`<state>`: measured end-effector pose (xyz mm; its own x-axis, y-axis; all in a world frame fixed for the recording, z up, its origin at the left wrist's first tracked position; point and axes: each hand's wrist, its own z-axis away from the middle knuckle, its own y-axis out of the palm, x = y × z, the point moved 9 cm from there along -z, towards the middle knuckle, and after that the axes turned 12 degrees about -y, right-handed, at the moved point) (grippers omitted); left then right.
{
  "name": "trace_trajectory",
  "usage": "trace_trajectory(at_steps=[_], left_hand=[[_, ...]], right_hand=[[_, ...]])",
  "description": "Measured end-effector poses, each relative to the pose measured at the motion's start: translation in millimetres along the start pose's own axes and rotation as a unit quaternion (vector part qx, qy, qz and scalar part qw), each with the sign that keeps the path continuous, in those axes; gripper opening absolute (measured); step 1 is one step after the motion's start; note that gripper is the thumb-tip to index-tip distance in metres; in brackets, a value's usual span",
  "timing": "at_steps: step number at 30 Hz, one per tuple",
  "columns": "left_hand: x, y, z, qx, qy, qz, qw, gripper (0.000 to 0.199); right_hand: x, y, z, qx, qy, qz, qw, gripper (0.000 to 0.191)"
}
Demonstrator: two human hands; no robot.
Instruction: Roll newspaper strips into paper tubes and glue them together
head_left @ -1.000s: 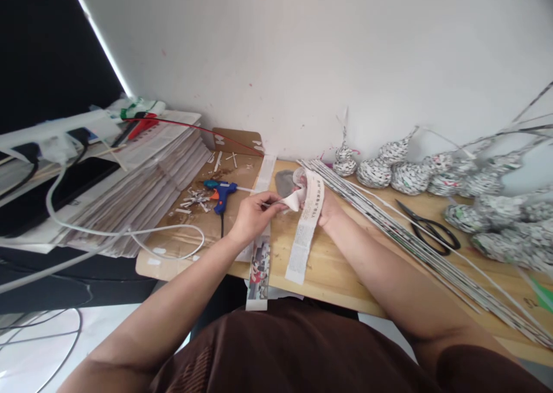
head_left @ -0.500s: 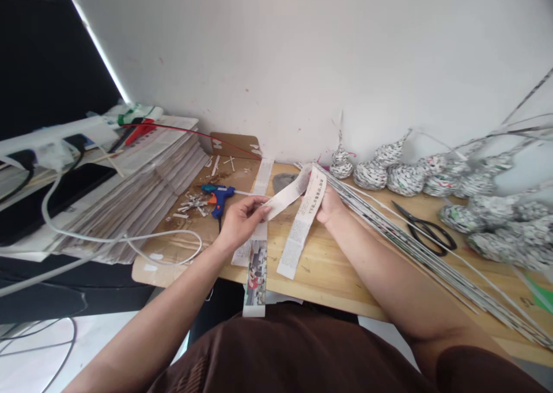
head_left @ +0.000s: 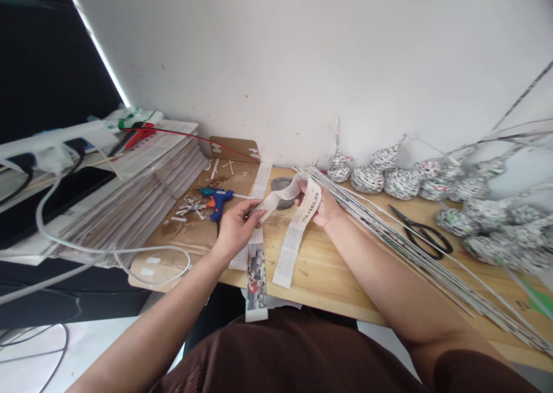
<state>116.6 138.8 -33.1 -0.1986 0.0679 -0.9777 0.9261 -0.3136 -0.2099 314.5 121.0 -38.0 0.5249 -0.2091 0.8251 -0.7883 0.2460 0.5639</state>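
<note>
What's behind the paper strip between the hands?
A grey object on the wooden tabletop shows past both edges of the paper strip. The strip hides its middle; anything beneath the object is covered.

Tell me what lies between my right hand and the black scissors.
In the head view, a bundle of thin sticks lies between your right hand and the scissors, plus a separate pale stick crossing the scissors.

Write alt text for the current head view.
A person's left hand and right hand hold a curling strip of printed paper above a wooden table. A blue glue gun lies to the left; black scissors, thin rods and woven gourd shapes to the right.
</note>
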Motion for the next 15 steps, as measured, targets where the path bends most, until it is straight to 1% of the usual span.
trace_trajectory(at_steps=[2, 5, 10, 15], left_hand=[[-2.7, -0.4, 0.0, -0.006, 0.012, -0.006, 1.0, 0.042], [-9.2, -3.1, 1.7, -0.028, 0.029, -0.038, 0.998, 0.042], [-13.3, -4.0, 5.3, -0.042, 0.018, -0.092, 0.995, 0.03], [-16.9, -2.7, 7.9, -0.038, 0.028, -0.102, 0.994, 0.025]], right_hand=[[-0.3, -1.1, 0.4, -0.004, 0.003, 0.004, 1.0, 0.013], [1.1, 0.4, 0.7, 0.009, -0.005, 0.002, 1.0, 0.018], [1.4, -1.6, 0.8, 0.006, -0.017, -0.001, 1.0, 0.022], [-0.5, -2.9, -1.0, 0.011, -0.034, 0.004, 0.999, 0.023]])
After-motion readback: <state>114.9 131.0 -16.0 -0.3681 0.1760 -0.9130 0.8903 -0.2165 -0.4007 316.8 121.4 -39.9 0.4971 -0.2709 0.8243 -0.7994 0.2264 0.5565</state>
